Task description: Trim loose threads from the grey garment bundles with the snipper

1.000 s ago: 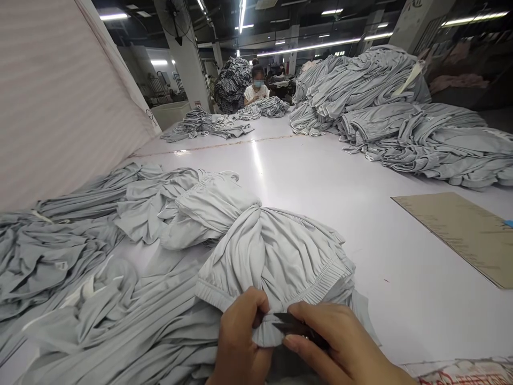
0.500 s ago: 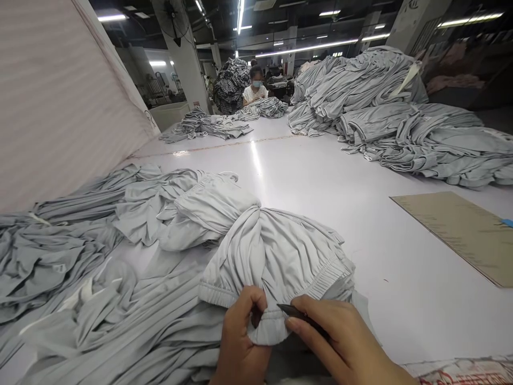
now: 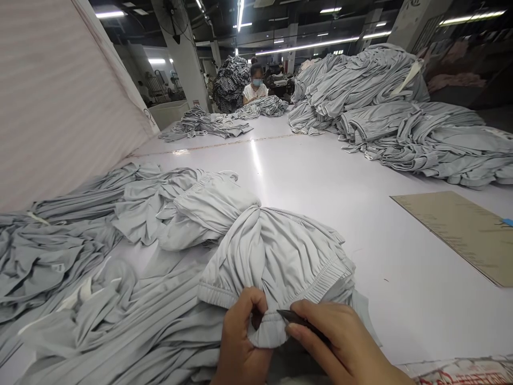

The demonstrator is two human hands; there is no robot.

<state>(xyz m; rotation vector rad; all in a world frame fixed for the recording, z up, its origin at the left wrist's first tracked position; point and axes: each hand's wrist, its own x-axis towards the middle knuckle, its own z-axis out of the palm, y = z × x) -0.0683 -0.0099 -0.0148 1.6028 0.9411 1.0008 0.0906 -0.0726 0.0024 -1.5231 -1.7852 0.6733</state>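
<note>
A light grey garment (image 3: 280, 251) with a gathered elastic waistband lies bunched on the near part of the table. My left hand (image 3: 244, 337) is closed on the waistband's near edge, thumb and finger pinching the fabric. Just right of it, my right hand (image 3: 340, 337) grips a small dark pointed tool (image 3: 302, 322) between thumb and fingers. The tool's tip touches or nearly touches the waistband beside the left hand. Which kind of tool it is cannot be made out, as the fingers cover its back end.
Grey garments (image 3: 140, 321) spread over the near left. A tall grey pile (image 3: 368, 85) stands at the back right of the white table (image 3: 320, 176). Brown cardboard (image 3: 465, 230) lies at right. A masked person (image 3: 255, 88) sits beyond the far edge; pink fabric (image 3: 60, 101) hangs at left.
Both hands and the held waistband edge have shifted very slightly down in the view. The grips look the same.
</note>
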